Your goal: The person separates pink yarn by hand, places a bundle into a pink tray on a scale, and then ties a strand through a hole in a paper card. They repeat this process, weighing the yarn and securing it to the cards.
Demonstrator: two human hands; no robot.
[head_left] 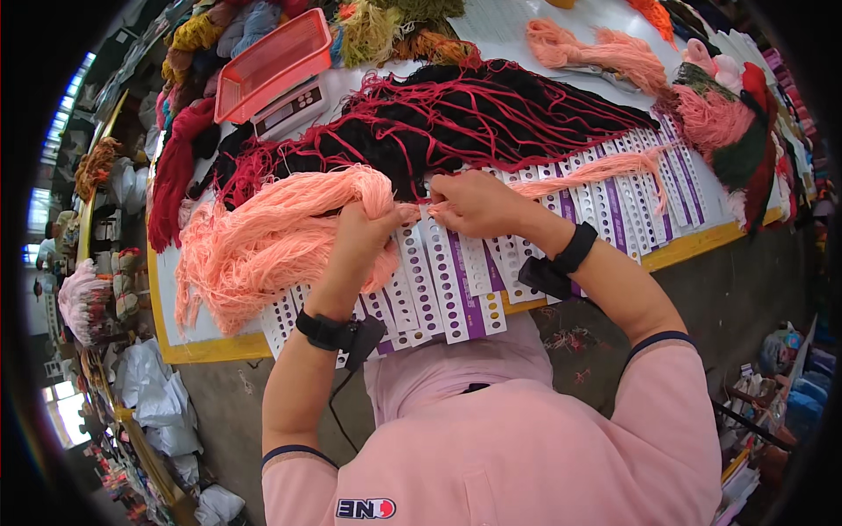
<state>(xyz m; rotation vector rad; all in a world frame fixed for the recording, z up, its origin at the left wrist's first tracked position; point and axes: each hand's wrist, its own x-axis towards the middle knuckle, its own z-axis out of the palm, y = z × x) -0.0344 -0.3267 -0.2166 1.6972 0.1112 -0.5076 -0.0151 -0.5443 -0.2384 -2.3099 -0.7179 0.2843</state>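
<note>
A large hank of peach yarn (263,237) spreads over the left part of the table. My left hand (358,235) is closed around its right end, with a loop of the yarn bulging above the fingers. Close by on the right, my right hand (478,203) pinches a thin part of the peach yarn between thumb and fingertips. A narrow peach strand (605,168) lies to the right of that hand; whether it joins the held yarn is hidden behind the hand. Beneath both hands are white punched cards (456,298) with purple bands, laid overlapping along the near edge.
Behind my hands lies a wide heap of black and crimson yarn (456,118). A red plastic basket (276,66) sits on a scale (291,107) at the back left. More peach yarn (596,53) and mixed hanks (724,123) lie at the right. The table has a yellow edge (215,351).
</note>
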